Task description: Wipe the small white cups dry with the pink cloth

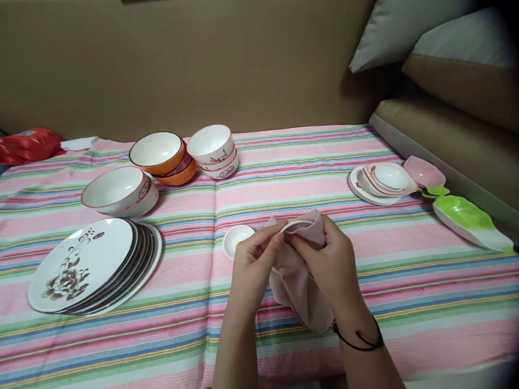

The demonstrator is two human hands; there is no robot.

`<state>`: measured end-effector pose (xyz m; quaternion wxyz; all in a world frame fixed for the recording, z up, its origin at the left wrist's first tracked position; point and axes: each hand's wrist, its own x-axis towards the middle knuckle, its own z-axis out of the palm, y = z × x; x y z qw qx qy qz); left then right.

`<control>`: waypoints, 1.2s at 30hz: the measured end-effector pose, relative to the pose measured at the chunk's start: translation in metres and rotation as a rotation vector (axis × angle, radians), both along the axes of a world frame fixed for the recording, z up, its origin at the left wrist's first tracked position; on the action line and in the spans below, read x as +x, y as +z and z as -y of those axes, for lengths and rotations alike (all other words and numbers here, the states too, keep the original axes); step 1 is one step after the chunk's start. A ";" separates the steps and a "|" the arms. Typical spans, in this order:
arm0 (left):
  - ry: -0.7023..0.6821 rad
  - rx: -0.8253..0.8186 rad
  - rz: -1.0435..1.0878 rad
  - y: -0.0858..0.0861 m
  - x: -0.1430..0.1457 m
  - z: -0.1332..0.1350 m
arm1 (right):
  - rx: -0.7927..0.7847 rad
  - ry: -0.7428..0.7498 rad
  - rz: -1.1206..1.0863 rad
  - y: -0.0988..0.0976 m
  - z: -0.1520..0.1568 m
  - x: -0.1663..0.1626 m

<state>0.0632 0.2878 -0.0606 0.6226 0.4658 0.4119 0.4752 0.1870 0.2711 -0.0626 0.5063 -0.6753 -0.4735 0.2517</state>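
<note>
My left hand (256, 260) pinches the edge of a small white dish (292, 224) between thumb and fingers. Only a curved strip of its rim shows; pale pink cloth hides the rest. My right hand (335, 258), with a black cord bracelet at the wrist, is closed on the cloth (299, 275) and presses it against the dish. The cloth's loose end hangs down toward the striped tablecloth. Just left of the dish, partly behind my left hand, another small white dish (235, 241) rests on the tablecloth.
At left are stacked flower-patterned plates (93, 259), a white bowl pair (117, 189), orange bowls (160, 151) and red-rimmed bowls (211, 143). Small stacked dishes (391, 177), a pink dish (425, 172) and a green leaf-shaped dish (466, 216) lie right. Cushions (458, 75) border that side.
</note>
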 end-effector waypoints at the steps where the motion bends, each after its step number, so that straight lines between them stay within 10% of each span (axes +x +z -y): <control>1: 0.006 0.002 -0.004 0.000 0.000 0.000 | -0.005 0.012 0.006 0.000 0.000 0.000; 36: 0.053 0.061 0.084 -0.007 0.001 0.000 | -0.030 0.087 -0.372 -0.007 -0.002 0.006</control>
